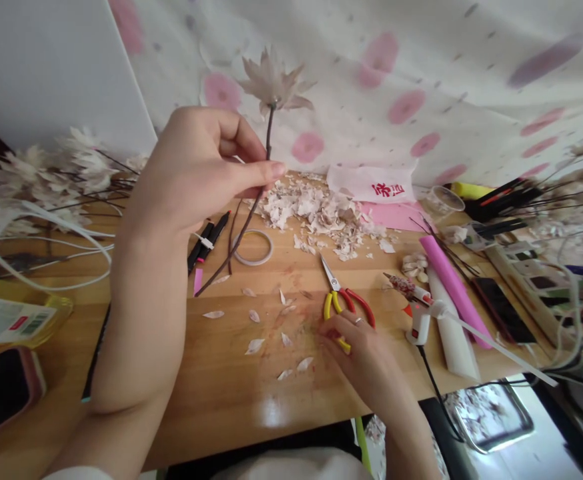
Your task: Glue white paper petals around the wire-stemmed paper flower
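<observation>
My left hand (211, 157) is raised and pinches the dark stem (270, 137) of an artificial flower (274, 83) between thumb and fingers. Pale, pointed petals spread at the top, and the stem slants down toward the table. Low over the tabletop, my right hand (359, 347) has its thumb and fingertips close together; whatever may be between them is hidden. It partly covers the yellow and red handles of scissors (334, 283), whose blades point away from me. Loose petals (254, 346) lie left of that hand.
Behind are a heap of pale petal scraps (316, 207) and a tape roll (253, 247). A glue gun (419, 310), pink roll (454, 290) and phone (504, 310) lie right. On the left are more flowers (46, 173), a yellow bottle (16, 310) and another phone (4, 393).
</observation>
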Action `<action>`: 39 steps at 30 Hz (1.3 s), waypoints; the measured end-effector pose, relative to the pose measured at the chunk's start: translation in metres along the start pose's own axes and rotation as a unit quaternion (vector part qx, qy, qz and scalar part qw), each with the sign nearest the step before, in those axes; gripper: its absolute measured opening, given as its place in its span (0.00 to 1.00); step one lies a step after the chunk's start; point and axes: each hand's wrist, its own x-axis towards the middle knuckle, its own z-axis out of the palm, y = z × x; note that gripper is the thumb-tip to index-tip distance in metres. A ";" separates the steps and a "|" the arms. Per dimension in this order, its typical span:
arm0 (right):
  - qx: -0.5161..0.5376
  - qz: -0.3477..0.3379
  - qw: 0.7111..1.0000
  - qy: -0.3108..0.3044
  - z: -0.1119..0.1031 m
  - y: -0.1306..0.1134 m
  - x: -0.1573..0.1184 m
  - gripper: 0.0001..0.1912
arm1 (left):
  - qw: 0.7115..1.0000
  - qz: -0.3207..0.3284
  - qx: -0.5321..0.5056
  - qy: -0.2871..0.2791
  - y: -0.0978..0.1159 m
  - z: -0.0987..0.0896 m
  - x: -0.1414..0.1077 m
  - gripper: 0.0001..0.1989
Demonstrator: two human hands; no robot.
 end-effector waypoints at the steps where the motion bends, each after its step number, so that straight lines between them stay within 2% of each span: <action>1: -0.002 0.008 1.000 -0.014 0.004 -0.001 -0.002 0.04 | 1.000 0.000 -0.005 0.000 0.000 0.000 0.000 0.10; 6: -0.011 0.058 0.997 -0.049 0.027 -0.006 -0.014 0.06 | 1.000 0.016 0.017 0.005 -0.003 -0.003 0.001 0.10; 8: 0.002 0.058 0.996 -0.063 0.030 -0.008 -0.016 0.05 | 0.999 0.033 0.030 0.005 -0.003 -0.004 0.002 0.10; 10: 0.021 0.048 0.996 -0.075 0.029 -0.010 -0.016 0.08 | 0.999 0.037 0.039 0.005 -0.004 -0.004 0.003 0.09; 15: 0.053 0.043 0.995 -0.071 0.012 -0.008 -0.013 0.08 | 0.999 0.023 0.025 -0.010 -0.003 -0.003 0.001 0.09; 20: 0.068 0.008 0.996 -0.058 -0.024 -0.011 -0.007 0.05 | 0.999 0.030 0.027 -0.021 -0.003 -0.004 0.001 0.08; 22: 0.064 -0.037 0.997 -0.029 -0.044 -0.017 -0.003 0.04 | 0.999 0.010 0.026 -0.024 -0.003 -0.005 0.002 0.10; 25: 0.040 -0.146 0.987 0.055 -0.078 -0.030 0.006 0.07 | 1.000 -0.005 -0.001 -0.027 -0.003 -0.005 0.002 0.10; 28: 0.047 -0.251 0.959 0.124 -0.110 -0.046 0.015 0.09 | 0.996 -0.012 -0.073 -0.047 -0.004 -0.003 0.001 0.11; 31: 0.061 -0.326 0.924 0.193 -0.133 -0.063 0.027 0.10 | 0.978 -0.064 -0.177 -0.088 -0.003 0.003 -0.002 0.13; 35: 0.091 -0.355 0.883 0.293 -0.147 -0.076 0.043 0.08 | 0.938 -0.128 -0.289 -0.144 0.003 0.015 -0.011 0.20; 39: 0.132 -0.385 0.835 0.371 -0.147 -0.074 0.054 0.08 | 0.908 -0.154 -0.333 -0.203 0.009 0.026 -0.021 0.22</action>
